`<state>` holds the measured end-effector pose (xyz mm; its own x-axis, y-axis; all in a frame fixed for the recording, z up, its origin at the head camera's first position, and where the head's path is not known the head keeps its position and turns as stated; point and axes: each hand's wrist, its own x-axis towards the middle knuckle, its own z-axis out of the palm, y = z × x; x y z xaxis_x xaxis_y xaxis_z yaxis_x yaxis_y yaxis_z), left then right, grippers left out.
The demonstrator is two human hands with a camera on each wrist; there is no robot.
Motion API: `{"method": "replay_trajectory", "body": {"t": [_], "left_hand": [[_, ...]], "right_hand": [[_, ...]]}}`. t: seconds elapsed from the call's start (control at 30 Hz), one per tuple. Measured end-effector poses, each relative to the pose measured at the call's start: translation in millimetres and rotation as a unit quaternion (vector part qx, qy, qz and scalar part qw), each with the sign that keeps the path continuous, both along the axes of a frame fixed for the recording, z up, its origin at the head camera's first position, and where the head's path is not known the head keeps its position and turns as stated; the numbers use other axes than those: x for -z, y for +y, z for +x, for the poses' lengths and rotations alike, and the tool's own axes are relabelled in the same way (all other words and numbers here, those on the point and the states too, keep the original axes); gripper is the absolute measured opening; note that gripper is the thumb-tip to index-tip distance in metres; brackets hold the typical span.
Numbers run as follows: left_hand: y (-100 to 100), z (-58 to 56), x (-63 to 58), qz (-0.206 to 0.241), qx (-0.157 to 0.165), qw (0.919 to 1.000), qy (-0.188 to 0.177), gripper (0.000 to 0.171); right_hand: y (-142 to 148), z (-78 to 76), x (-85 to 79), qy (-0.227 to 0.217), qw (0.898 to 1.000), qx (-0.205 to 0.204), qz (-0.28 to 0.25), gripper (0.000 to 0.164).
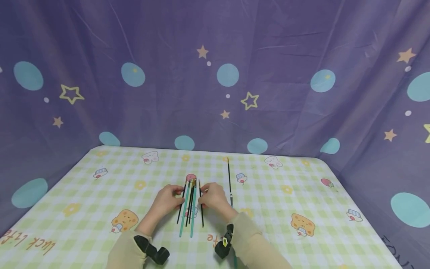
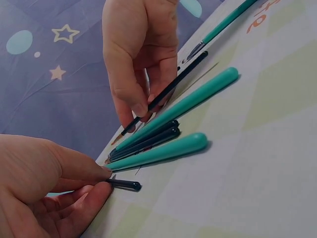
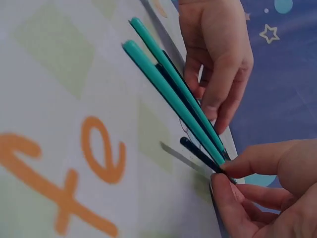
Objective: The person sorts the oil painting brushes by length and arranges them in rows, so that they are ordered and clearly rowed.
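Observation:
A small bundle of paintbrushes lies on the table in the head view, with a long teal paintbrush (image 1: 182,224) and several black ones side by side, bristles pointing away. At the bundle's left, my left hand (image 1: 164,201) pinches a thin black paintbrush (image 2: 126,184) between thumb and fingers; only its handle end shows in the left wrist view. My right hand (image 1: 214,197) pinches another black paintbrush (image 3: 200,152) on the right side, its handle end tilted up off the cloth. Between the hands, a second teal paintbrush (image 3: 171,101) and dark handles lie close together.
Right of the bundle, a separate black paintbrush (image 1: 230,177) points to the back, and a teal paintbrush (image 1: 231,200) runs partly under the right forearm. A checked cloth with printed cartoons covers the table (image 1: 268,239). A purple curtain (image 1: 168,112) hangs behind.

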<state>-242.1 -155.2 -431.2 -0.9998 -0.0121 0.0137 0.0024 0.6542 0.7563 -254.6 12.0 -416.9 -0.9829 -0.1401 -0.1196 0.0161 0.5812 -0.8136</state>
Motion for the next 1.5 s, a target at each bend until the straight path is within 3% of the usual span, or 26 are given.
{"method": "replay_trajectory", "body": {"t": [0.17, 0.67, 0.97, 1.23, 1.5], "left_hand": [[-1, 0.0, 0.5, -0.004, 0.001, 1.0000, 0.005, 0.038], [0, -0.7, 4.6, 0.011, 0.001, 0.9999, 0.000, 0.039], [0, 0.2, 1.8, 0.014, -0.001, 0.9999, 0.001, 0.038], [1, 1.4, 0.3, 0.007, 0.000, 1.0000, 0.005, 0.037], [1, 2.5, -1.0, 0.003, -0.001, 1.0000, 0.006, 0.037]], "right_hand": [[10, -10.7, -1.0, -0.011, 0.999, -0.002, -0.043, 0.037], [69, -50.3, -7.9, -0.007, 0.992, 0.053, -0.116, 0.042], [90, -69.7, -6.5, 0.014, 0.988, 0.096, -0.121, 0.041], [105, -82.0, 5.1, 0.024, 0.986, 0.113, -0.120, 0.040], [108, -85.3, 9.2, 0.024, 0.986, 0.118, -0.113, 0.037]]}}
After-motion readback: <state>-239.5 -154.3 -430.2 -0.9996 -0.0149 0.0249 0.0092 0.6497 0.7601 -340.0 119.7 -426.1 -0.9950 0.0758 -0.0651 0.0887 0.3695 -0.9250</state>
